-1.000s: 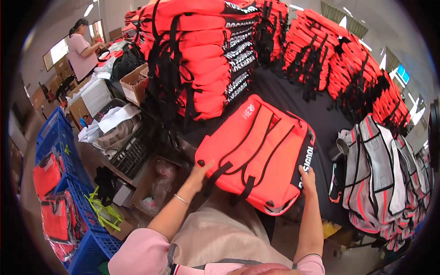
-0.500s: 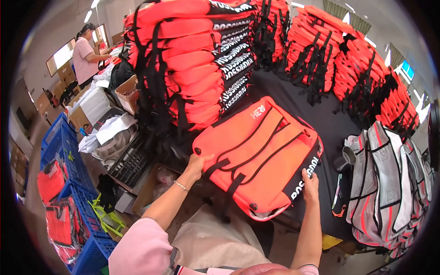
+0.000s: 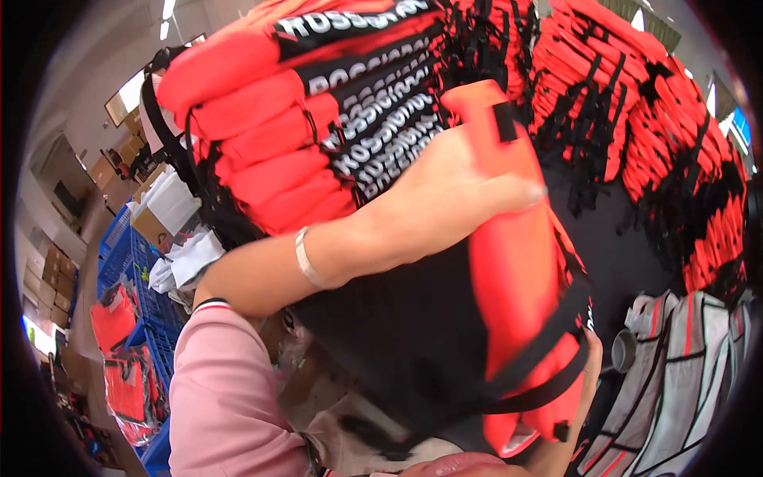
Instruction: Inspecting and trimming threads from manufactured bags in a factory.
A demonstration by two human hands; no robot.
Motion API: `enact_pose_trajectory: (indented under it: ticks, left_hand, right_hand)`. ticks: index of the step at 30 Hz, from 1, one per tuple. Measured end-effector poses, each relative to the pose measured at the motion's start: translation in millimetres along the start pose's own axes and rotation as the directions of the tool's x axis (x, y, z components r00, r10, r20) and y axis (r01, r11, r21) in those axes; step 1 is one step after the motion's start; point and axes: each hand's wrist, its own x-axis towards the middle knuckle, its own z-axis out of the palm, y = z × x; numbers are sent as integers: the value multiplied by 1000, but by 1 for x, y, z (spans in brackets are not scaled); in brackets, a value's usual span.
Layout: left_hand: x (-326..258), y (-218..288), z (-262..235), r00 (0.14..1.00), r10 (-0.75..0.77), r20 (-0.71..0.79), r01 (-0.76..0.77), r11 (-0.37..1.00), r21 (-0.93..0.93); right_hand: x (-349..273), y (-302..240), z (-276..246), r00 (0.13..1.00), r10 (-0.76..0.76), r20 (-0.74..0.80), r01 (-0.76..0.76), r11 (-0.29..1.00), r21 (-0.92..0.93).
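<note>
An orange-red and black backpack [image 3: 515,270] is raised and tilted in front of me, its narrow orange side toward me and its large black face to the left. My left hand [image 3: 453,187] reaches across and grips the upper part of its orange side, thumb pointing right, slightly blurred. At the bag's lower right edge, my right hand [image 3: 590,370] holds it, with most fingers hidden behind the bag. Black straps loop across the lower part. Just behind my left hand rises a tall stack of like orange backpacks [image 3: 270,151].
More orange backpack piles [image 3: 588,87] line the far and right side of the black-covered table [image 3: 616,230]. Grey bags with orange trim [image 3: 675,374] stand at right beside a grey cup [image 3: 624,350]. At left are blue crates [image 3: 159,342] and plastic-wrapped orange packs [image 3: 131,389].
The backpack has gone from lying front-up to raised and turned on its side, nearer me. My left hand has moved from its left corner up to its orange side. The view has shifted.
</note>
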Motion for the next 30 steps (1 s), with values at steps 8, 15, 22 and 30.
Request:
enact_pose_trajectory:
  ticks: [8,15,22,30]
  left_hand:
    - [111,137,-99,956,277,-96,-277,961,16]
    - [69,250,-344,886,463,33,-396,791,-466]
    - [-32,157,-468,673,279,-685,-189,960,205]
    - [-69,-10,-494,605,-27,-796,213,968,129]
  right_hand:
    - [83,-196,65,820,-564,102,572,796,-199]
    - [62,-371,366,623,-729,283,600,678,426]
    - [72,-299,543,731,-563,385,502,826,255]
    - [63,-197,558,775,-319,546,271,948,170]
